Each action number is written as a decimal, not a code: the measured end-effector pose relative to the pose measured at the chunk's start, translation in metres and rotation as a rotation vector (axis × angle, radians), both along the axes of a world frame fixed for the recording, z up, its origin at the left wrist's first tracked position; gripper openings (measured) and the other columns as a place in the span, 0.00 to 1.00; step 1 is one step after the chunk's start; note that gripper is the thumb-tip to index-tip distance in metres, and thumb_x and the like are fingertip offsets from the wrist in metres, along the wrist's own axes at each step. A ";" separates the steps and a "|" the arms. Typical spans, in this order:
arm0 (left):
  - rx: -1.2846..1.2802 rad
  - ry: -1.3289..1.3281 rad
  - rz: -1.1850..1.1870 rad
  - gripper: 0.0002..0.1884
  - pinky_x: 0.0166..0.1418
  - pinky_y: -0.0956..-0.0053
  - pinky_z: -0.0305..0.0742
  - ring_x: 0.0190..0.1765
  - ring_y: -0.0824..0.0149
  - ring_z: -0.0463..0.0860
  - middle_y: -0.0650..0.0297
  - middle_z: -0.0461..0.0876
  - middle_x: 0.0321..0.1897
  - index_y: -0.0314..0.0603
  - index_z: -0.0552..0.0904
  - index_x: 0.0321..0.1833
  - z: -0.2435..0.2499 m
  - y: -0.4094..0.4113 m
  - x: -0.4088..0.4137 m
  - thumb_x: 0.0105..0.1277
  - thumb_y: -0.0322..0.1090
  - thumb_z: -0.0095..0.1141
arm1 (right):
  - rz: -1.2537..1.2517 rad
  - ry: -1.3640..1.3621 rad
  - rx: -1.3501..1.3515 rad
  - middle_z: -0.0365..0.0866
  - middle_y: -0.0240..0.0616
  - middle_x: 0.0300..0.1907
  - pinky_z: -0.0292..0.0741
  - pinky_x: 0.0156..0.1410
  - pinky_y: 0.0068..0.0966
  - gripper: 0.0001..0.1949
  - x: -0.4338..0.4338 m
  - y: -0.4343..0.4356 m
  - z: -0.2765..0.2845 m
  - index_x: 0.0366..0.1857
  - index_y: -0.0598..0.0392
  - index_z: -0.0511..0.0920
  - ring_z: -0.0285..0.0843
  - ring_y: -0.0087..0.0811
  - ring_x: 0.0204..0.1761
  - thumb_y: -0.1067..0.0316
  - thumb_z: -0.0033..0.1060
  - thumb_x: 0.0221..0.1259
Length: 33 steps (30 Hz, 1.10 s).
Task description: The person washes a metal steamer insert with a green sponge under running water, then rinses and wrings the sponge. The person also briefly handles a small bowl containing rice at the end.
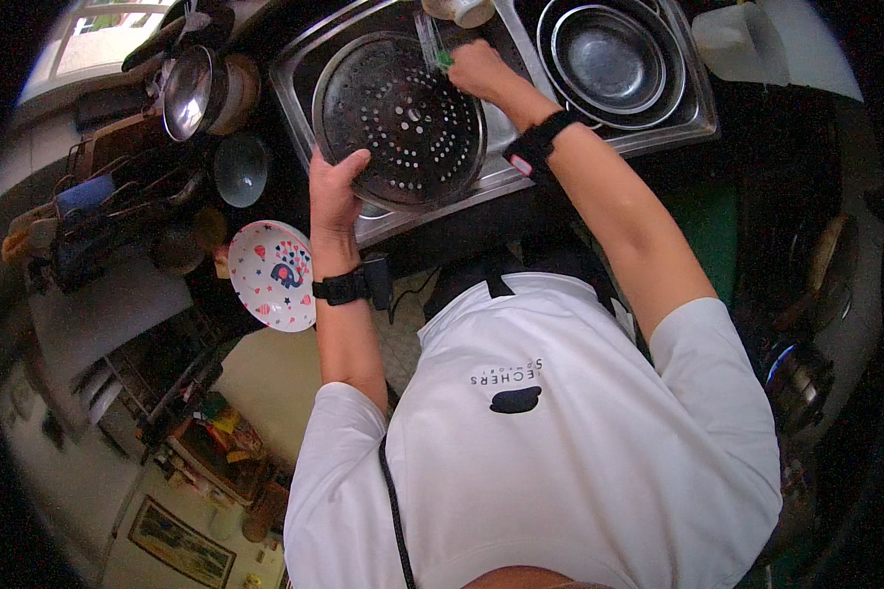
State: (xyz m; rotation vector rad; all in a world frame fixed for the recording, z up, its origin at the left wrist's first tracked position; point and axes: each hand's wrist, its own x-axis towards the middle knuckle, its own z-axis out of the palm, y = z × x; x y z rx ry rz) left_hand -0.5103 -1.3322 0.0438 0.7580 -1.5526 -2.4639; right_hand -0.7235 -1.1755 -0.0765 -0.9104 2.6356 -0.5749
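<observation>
My left hand (pixel 337 184) grips the near left rim of a round perforated metal steamer tray (pixel 405 132), its thumb on top and its fingers hidden beneath. The tray is held over the left basin of a stainless steel sink (pixel 512 180). At the tray's far right edge, my right hand (pixel 479 70) is closed around something small and green (pixel 443 59), too little of it showing to name. Clear streaks, perhaps running water, come down beside it. Nested round metal bowls (pixel 608 62) sit in the right basin.
A pale cup (pixel 460 10) is at the sink's far edge. Left of the sink are a steel bowl (pixel 189 93), a glass bowl (pixel 241 170), a crowded dish rack (pixel 110 191) and an elephant-patterned plate (pixel 272 276) near my left forearm. A white container (pixel 740 44) stands at the right.
</observation>
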 end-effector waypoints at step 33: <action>0.070 -0.171 -0.179 0.27 0.50 0.69 0.81 0.47 0.63 0.84 0.58 0.82 0.50 0.37 0.71 0.63 -0.013 -0.032 -0.010 0.58 0.26 0.63 | 0.000 0.059 -0.553 0.74 0.45 0.56 0.71 0.64 0.36 0.26 0.000 0.029 0.011 0.54 0.48 0.78 0.71 0.47 0.60 0.83 0.53 0.47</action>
